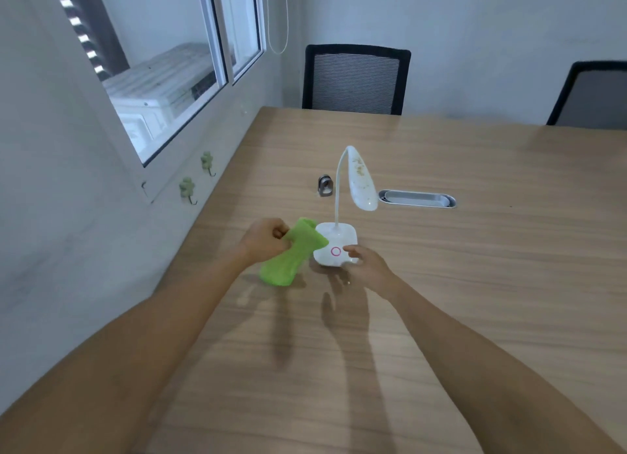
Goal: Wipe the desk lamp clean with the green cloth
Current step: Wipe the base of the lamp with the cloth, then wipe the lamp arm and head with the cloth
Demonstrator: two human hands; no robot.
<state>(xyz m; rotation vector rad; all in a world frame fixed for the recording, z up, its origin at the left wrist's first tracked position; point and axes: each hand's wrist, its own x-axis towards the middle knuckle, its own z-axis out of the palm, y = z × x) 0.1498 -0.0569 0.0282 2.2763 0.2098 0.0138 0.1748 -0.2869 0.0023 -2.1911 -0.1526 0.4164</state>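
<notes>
A white desk lamp stands on the wooden table, its square base bearing a pink ring button. Its thin neck curves up to an oval head speckled with brownish dirt. My left hand is closed on the green cloth, which hangs bunched just left of the base, its upper edge overlapping the base's left corner. At the base's front right corner my right hand rests, fingers curled around the edge of the base.
A small dark metal clip-like object stands behind the lamp. A grey oval cable slot is set into the table to the right. Two black mesh chairs stand at the far edge. The wall with a window runs along the left.
</notes>
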